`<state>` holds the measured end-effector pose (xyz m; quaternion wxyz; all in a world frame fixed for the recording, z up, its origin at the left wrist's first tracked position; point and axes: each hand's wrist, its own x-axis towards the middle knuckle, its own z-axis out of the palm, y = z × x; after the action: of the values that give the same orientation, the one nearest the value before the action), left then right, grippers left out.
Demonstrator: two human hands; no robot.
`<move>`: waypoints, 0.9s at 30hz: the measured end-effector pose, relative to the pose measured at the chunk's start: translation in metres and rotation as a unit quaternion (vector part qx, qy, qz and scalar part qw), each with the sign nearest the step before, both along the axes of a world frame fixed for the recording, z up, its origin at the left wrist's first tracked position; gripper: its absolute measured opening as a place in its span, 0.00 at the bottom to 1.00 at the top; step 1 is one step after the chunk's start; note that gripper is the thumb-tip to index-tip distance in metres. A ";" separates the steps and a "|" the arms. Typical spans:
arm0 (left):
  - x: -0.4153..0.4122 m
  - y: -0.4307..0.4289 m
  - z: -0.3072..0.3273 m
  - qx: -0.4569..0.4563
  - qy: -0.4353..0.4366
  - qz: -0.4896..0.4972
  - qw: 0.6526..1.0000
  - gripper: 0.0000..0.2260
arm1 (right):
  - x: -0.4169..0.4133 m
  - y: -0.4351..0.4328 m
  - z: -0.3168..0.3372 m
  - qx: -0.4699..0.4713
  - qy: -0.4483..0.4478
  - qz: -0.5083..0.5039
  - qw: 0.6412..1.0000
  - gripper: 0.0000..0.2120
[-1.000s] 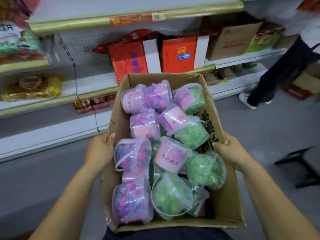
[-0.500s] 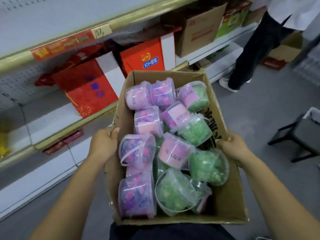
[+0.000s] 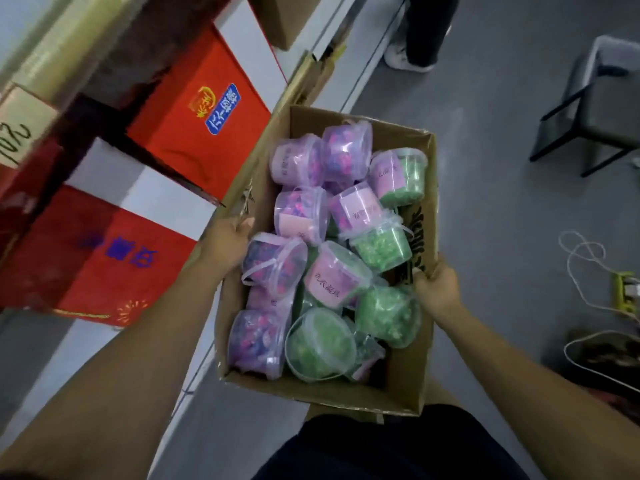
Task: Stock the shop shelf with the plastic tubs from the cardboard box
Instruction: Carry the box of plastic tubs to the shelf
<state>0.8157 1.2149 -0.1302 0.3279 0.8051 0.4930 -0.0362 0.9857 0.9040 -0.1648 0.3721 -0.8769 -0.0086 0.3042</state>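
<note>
A: What are the hands doing?

B: Both grip the cardboard box (image 3: 405, 386); the left hand (image 3: 225, 244) clasps the left wall at about nine o'clock, fingers curled over the rim; the right hand (image 3: 437, 289) clasps the right wall at about three o'clock, thumb on the top edge; the box hangs in the air in front of the person's dark trousers (image 3: 388, 448).

A: And the tubs?

B: All inside the box, piled loosely and tilted every way; the purple tubs (image 3: 301, 216) fill the left side and the far end, from seven round to twelve o'clock; the green tubs (image 3: 320, 344) sit toward the near and right side, from one to six o'clock; several carry pink labels (image 3: 327, 278) with writing too blurred to read; each has a clear lid and a thin handle.

A: Where is the shelf?

B: At ten o'clock from the box; the shelf (image 3: 311, 77) runs slantwise across the upper left; red gift boxes (image 3: 201, 123) stand on it, the nearest just beside the box's far left corner; a brown carton (image 3: 287, 15) stands further along at twelve.

A: Anything else around?

B: A second person's legs (image 3: 426, 29) at twelve o'clock; a dark stool (image 3: 599, 112) at two; a white cable (image 3: 581, 258) on the grey floor (image 3: 491, 168) at three.
</note>
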 end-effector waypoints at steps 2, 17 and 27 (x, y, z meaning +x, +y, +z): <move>0.009 0.006 -0.021 -0.035 0.000 -0.005 0.999 0.16 | -0.005 0.004 -0.023 -0.013 0.008 -0.033 0.999 0.11; 0.013 0.035 -0.159 -0.126 0.015 0.018 0.992 0.17 | -0.032 0.016 -0.119 -0.100 0.024 -0.092 0.990 0.06; 0.010 0.029 -0.172 -0.185 0.022 0.047 0.981 0.16 | -0.030 0.017 -0.131 -0.122 0.046 -0.095 0.987 0.08</move>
<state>0.8253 1.2438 -0.3018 0.4615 0.7051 0.5226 -0.1294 0.9556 0.9214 -0.2953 0.2899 -0.8977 0.1289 0.3059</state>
